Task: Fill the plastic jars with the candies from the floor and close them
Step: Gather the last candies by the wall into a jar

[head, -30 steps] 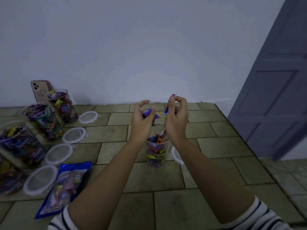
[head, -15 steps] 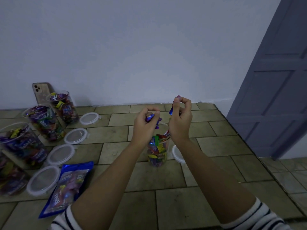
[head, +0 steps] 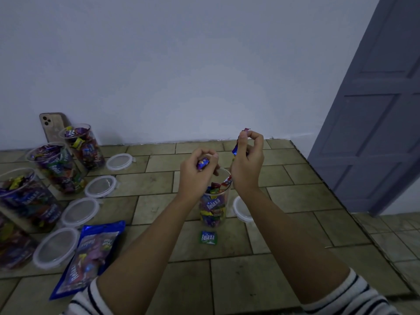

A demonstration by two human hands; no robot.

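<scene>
Our left grip (head: 195, 176) curls round a blue candy (head: 203, 164) just above the open plastic jar (head: 213, 208), which stands mid-floor, nearly full. Our right grip (head: 246, 164) pinches a second candy (head: 236, 148) slightly higher. A green candy (head: 208, 237) lies on the floor (head: 250, 280) just before the jar.

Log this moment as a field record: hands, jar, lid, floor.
left: left hand grips a wrapped candy above the open jar
right: right hand pinches a blue candy
jar: mostly full, uncapped; lid beside it
floor: green candy before the jar; blue bag at left
</scene>
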